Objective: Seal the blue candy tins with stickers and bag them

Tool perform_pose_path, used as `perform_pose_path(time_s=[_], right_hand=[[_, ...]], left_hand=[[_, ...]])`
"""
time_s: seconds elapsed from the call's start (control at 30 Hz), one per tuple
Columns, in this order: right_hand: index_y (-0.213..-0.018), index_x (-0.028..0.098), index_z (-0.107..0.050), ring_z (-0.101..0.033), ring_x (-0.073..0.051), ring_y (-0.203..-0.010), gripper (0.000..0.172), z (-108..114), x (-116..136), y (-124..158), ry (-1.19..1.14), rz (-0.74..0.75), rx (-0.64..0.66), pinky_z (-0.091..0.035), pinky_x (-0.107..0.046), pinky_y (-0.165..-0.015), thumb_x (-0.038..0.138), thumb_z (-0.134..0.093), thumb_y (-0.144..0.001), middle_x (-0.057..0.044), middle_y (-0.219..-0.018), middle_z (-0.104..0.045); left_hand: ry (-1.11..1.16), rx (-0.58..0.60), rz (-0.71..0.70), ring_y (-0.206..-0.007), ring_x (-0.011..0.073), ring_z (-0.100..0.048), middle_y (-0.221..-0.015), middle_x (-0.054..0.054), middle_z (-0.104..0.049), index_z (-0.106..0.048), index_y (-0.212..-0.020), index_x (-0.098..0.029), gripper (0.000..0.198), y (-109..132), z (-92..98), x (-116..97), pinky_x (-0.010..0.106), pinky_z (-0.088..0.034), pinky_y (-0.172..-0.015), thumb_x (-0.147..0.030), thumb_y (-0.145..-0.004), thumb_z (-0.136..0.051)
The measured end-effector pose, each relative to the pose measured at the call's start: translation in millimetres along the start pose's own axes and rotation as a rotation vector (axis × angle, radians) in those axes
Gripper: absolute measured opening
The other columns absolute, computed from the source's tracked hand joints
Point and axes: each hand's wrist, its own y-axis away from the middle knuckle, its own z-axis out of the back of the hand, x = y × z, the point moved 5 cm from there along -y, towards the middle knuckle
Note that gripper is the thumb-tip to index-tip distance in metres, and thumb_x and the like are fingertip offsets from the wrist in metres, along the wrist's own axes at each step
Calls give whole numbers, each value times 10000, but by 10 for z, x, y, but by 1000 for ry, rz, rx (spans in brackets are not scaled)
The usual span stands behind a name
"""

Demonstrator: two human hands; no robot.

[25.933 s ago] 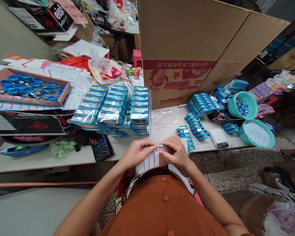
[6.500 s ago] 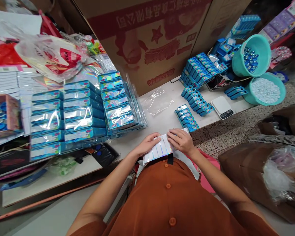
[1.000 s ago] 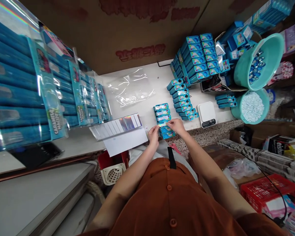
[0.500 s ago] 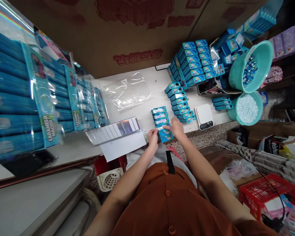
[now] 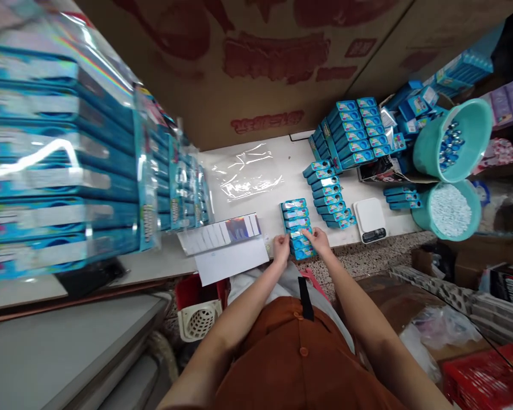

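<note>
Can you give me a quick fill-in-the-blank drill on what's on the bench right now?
1. Both hands, left hand and right hand, rest on a short row of small ____ boxes.
2. The sticker sheet lies to the ____ of that row.
3. The white scale sits beside a teal bowl filled with ____ pellets.

Missing words: blue; left; white

**Illumination and image quality, head view**

Lighting is even, diffuse and moderately bright, with soft, faint shadows. The white table (image 5: 282,165) is near overexposure. Glare streaks cross the wrapped blue packs (image 5: 60,171) at near left and the clear plastic bag (image 5: 248,176). Wide-angle distortion bends and enlarges the left edge, where detail blurs. The far right corner is dim.
</note>
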Motion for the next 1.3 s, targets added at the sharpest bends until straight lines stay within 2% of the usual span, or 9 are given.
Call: perform_pose_path(time_s=[0.17,0.27,0.4,0.57,0.87,0.97,1.07,1.2,1.3], right_hand=[[-676,204,-514,-546,-191,-673,579,131,-135,215,-149,-121,-276,-419,-302,-627,752,-340,-748,-76,-717,-602],[-765,185,-544,-566,-188,-678,607,154,-196,441,-250,-143,-386,-442,-306,-646,743,-307,-774,-83,-756,-615],[-834,169,-577,-563,-188,-748,543,147,-1,809,-140,-11,-475,-432,-322,-745,643,-314,-851,-78,-800,-623],[-865,173,-594,-550,-203,-860,396,-42,557,1223,40,273,-473,-422,-343,-811,509,-388,-902,-84,-891,-616],[-1223,200,-566,-480,-253,-1181,408,-439,1914,1991,475,1046,-239,-349,-421,-1020,389,-588,-863,-96,-1182,-622],[-1036,222,-661,-540,-212,-975,222,-452,2095,2104,517,1059,-189,-372,-378,-908,353,-543,-902,-52,-947,-685],[-888,218,-681,-533,-172,-798,214,-454,2104,2158,417,985,-129,-373,-333,-787,361,-525,-916,-25,-773,-665],[-839,209,-670,-553,-155,-787,211,-478,2042,2224,216,870,-64,-398,-301,-758,355,-536,-911,-16,-798,-672],[-914,214,-675,-566,-176,-870,193,-500,2109,2330,347,901,-129,-375,-361,-896,373,-568,-890,-23,-859,-682]], left_hand=[[-498,205,-580,-941,242,-557,-901,78,-636,-627,-854,-213,95,211,648,-685,385,-406,-901,-274,-784,-609],[-973,81,-855,-1182,280,-462,-1205,145,-567,-558,-1150,-163,298,208,1095,-1051,441,-347,-1018,-229,-878,-457],[-1416,-48,-786,-1366,343,-268,-1472,246,-301,-318,-1395,-23,559,-131,1384,-1282,468,-272,-1082,-119,-855,-426],[-1648,126,-609,-1085,310,-564,-1072,232,-631,-499,-1230,6,430,-293,1459,-1356,419,-379,-940,-5,-823,-362],[-1245,644,-703,-707,159,-609,-768,15,-711,-721,-832,-205,148,651,1543,-1880,240,-357,-622,-317,-802,-629],[-1176,779,-745,-673,139,-590,-751,9,-706,-723,-814,-192,220,933,1589,-2085,228,-352,-619,-373,-831,-600],[-1240,749,-828,-763,164,-612,-851,22,-717,-712,-916,-206,216,1124,1723,-2258,232,-355,-651,-374,-823,-613],[-1380,649,-914,-763,184,-616,-798,32,-707,-705,-894,-220,204,1255,1921,-2355,250,-323,-629,-353,-862,-553],[-1396,697,-863,-750,176,-616,-806,38,-712,-710,-885,-218,255,1278,1998,-2333,247,-312,-615,-363,-892,-501]])
